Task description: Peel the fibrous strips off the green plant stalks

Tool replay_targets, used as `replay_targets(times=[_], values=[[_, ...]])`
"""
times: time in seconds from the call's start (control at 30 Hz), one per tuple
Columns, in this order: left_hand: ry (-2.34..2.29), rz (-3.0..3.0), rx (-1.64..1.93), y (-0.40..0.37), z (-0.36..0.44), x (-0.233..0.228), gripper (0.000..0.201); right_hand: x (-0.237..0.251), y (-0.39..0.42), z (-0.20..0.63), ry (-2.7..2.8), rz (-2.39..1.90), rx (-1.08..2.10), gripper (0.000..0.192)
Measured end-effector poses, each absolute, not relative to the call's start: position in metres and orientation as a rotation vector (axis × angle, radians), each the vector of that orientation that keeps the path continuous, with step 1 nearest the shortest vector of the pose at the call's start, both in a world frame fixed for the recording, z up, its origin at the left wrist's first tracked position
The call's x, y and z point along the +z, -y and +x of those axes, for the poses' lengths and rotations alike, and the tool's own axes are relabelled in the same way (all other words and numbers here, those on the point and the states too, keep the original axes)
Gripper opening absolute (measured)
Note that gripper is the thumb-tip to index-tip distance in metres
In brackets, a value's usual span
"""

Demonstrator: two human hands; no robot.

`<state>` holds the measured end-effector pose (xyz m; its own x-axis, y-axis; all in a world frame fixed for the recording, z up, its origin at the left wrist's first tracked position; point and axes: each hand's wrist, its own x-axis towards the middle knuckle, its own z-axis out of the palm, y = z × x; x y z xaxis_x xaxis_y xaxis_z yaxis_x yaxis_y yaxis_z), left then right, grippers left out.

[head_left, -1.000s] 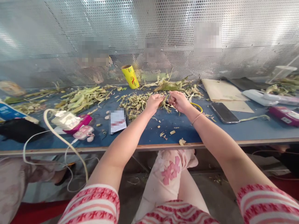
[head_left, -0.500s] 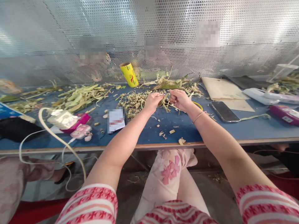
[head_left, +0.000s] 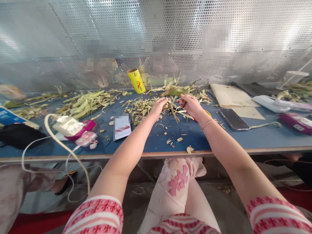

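both hands work at the far middle of the blue table (head_left: 219,139), close together over a scatter of plant trimmings.

- left hand (head_left: 159,108): fingers curled together and clamped on the left end of a dried plant stem (head_left: 173,110). the hand rests against the right edge of a pile of dried leaf scraps (head_left: 140,109).
- right hand (head_left: 191,104): fingers pinched together on the same stem from the right, thumb side turned toward the left hand. a thin bracelet (head_left: 207,124) sits on the wrist.
- stem position: it lies between the two hands, touching both. its long axis runs roughly left to right, with loose strands trailing toward the near side. neither hand is clearly nearer; each holds one end.
- a yellow loop (head_left: 208,112) shows just behind the right wrist; what it belongs to cannot be told.

surrounding items:
- a heap of green husks (head_left: 85,102) lies to the far left.
- a yellow roll (head_left: 136,81) lies tilted at the far edge, against the perforated metal screen (head_left: 156,32).
- a smartphone (head_left: 232,118) lies face up to the right, well apart from the hands.
- a white cable (head_left: 58,141) loops over the near left edge.
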<state>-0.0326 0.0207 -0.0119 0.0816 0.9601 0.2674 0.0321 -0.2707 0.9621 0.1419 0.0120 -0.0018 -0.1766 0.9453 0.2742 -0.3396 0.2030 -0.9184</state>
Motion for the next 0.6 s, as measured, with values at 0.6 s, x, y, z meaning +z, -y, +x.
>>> replay_targets(times=[0.6], values=[[-1.553,2.034,1.202,-0.033,-0.043,-0.016,0.022,0.013,-0.019,0.194,2.19,-2.022,0.204,0.021]])
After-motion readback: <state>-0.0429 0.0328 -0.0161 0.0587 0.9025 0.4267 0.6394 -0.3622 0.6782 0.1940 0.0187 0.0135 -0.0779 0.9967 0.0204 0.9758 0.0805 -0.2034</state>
